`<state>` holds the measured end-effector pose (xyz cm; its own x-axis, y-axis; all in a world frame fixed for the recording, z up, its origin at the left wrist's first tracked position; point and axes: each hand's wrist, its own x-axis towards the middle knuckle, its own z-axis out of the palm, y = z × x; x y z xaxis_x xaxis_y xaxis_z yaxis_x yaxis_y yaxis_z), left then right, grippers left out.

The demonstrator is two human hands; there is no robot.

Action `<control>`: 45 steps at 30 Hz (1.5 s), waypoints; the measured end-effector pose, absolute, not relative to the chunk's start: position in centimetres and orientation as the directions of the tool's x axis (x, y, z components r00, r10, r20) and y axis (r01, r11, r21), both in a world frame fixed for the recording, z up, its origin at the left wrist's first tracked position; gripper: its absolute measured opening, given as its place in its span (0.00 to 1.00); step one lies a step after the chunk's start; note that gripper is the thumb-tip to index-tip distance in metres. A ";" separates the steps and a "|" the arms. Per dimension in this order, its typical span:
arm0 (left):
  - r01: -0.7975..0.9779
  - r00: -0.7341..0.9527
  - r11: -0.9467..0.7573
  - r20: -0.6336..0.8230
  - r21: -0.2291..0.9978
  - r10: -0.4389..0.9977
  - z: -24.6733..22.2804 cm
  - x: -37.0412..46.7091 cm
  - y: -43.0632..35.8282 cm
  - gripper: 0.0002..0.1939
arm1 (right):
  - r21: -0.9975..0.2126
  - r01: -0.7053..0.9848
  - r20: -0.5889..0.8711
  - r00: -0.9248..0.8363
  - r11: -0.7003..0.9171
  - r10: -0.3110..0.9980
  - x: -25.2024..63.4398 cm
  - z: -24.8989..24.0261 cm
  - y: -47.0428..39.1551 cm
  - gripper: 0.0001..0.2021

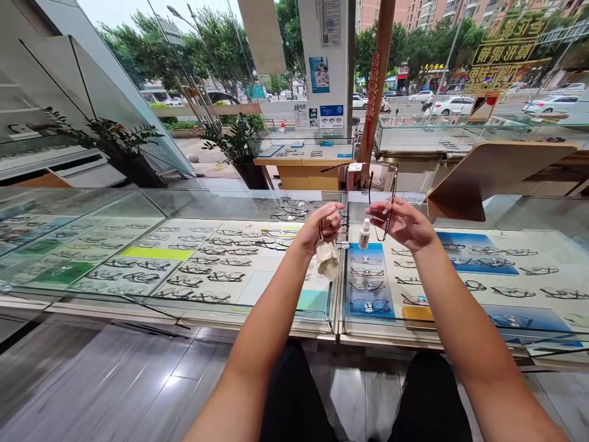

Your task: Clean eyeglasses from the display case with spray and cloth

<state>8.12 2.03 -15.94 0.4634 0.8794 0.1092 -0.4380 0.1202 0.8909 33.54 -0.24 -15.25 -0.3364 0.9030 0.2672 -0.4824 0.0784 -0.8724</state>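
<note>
- Left hand (326, 222): fingers closed on a crumpled, cream-coloured cloth (327, 262) hanging below the grip; presumably light, soft, easily bunched.
- Small white bottle (364, 234): between both grips.
- Dark, thin-rimmed eyeglasses (392, 190): pinched in the right hand (410, 226), rising above its fingers; likely light, springy, fragile, best held by the rim.

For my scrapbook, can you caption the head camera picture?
Left hand holding cloth, right hand holding eyeglasses, above glass display cases.
</note>
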 end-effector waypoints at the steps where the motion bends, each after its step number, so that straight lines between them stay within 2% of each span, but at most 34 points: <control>1: -0.388 0.454 0.058 0.136 0.920 0.881 -16.2 8.6 1.7 0.23 | -0.870 -0.485 0.278 -0.340 0.086 0.898 33.6 -15.3 -0.2 0.12; 4: -0.194 0.321 -0.315 0.363 0.929 0.875 -17.1 9.9 0.7 0.23 | -0.874 -0.475 0.309 -0.375 0.105 0.874 33.2 -15.4 -0.2 0.12; 7: 0.083 0.224 -0.700 0.672 0.709 0.706 -18.1 10.9 0.0 0.21 | -0.873 -0.476 0.326 -0.399 0.110 0.857 32.4 -15.4 -0.4 0.11; 9: 0.179 0.285 -0.814 0.763 0.552 0.580 -18.6 11.4 -0.3 0.17 | -0.869 -0.482 0.330 -0.401 0.109 0.855 31.9 -15.4 -0.5 0.11; 11: 0.208 0.348 -0.871 0.799 0.445 0.491 -18.8 11.7 -0.4 0.12 | -0.866 -0.488 0.332 -0.391 0.112 0.859 31.8 -15.3 -0.6 0.13; 14: 0.231 0.361 -0.891 0.816 0.391 0.451 -18.8 11.8 -0.5 0.11 | -0.849 -0.512 0.353 -0.359 0.134 0.864 32.1 -15.1 -0.6 0.14; 19: 0.261 0.296 -0.861 0.813 0.436 0.501 -18.6 11.8 -0.6 0.10 | -0.782 -0.583 0.437 -0.264 0.219 0.860 32.6 -15.0 -0.5 0.11; 22: 0.201 0.264 -0.831 0.789 0.518 0.555 -18.7 11.8 -0.8 0.10 | -0.756 -0.604 0.456 -0.210 0.253 0.865 32.7 -14.8 -0.6 0.11; 24: 0.090 0.225 -0.772 0.742 0.630 0.631 -18.6 11.8 -1.0 0.17 | -0.735 -0.627 0.455 -0.176 0.257 0.873 33.1 -14.6 -0.5 0.12; 27: -0.226 0.289 -0.512 0.559 0.829 0.777 -17.9 11.5 -1.3 0.26 | -0.691 -0.663 0.465 -0.103 0.288 0.879 34.3 -14.2 -0.3 0.11; 29: -0.383 0.501 -0.181 0.368 0.906 0.783 -17.4 11.5 -1.5 0.25 | -0.669 -0.668 0.479 -0.051 0.326 0.877 35.1 -14.1 -0.2 0.11; 31: -0.354 0.714 0.121 0.185 0.927 0.675 -17.4 11.8 -1.8 0.23 | -0.666 -0.653 0.482 -0.008 0.360 0.876 35.7 -14.0 0.0 0.11; 33: -0.223 0.810 0.206 0.064 0.953 0.582 -17.9 12.5 -2.1 0.24 | -0.690 -0.617 0.471 0.014 0.378 0.882 36.0 -14.0 0.0 0.12; 34: -0.158 0.824 0.163 0.039 0.974 0.565 -18.3 12.8 -2.2 0.25 | -0.711 -0.590 0.463 0.016 0.382 0.886 36.0 -14.0 0.0 0.13; 36: -0.062 0.832 -0.038 0.073 0.997 0.549 -19.2 13.5 -2.5 0.25 | -0.755 -0.531 0.449 0.010 0.385 0.893 35.9 -14.0 0.0 0.14; 38: -0.036 0.853 -0.267 0.169 0.963 0.494 -19.8 14.0 -2.7 0.24 | -0.779 -0.493 0.446 0.000 0.388 0.895 35.9 -14.0 0.0 0.15; 40: -0.060 0.836 -0.446 0.289 0.893 0.467 -20.1 14.2 -2.7 0.18 | -0.779 -0.490 0.452 -0.009 0.390 0.892 35.8 -14.1 0.1 0.14; 41: -0.050 0.785 -0.529 0.361 0.847 0.504 -20.2 14.3 -2.6 0.13 | -0.774 -0.500 0.454 -0.010 0.389 0.891 35.9 -14.1 0.1 0.14; 43: 0.080 0.549 -0.671 0.529 0.737 0.646 -20.3 14.2 -2.1 0.05 | -0.755 -0.537 0.451 -0.008 0.376 0.893 35.9 -14.2 0.2 0.14; 45: 0.302 0.253 -0.696 0.649 0.652 0.718 -20.6 14.2 -1.3 0.05 | -0.726 -0.591 0.442 -0.009 0.352 0.897 35.9 -14.3 0.2 0.13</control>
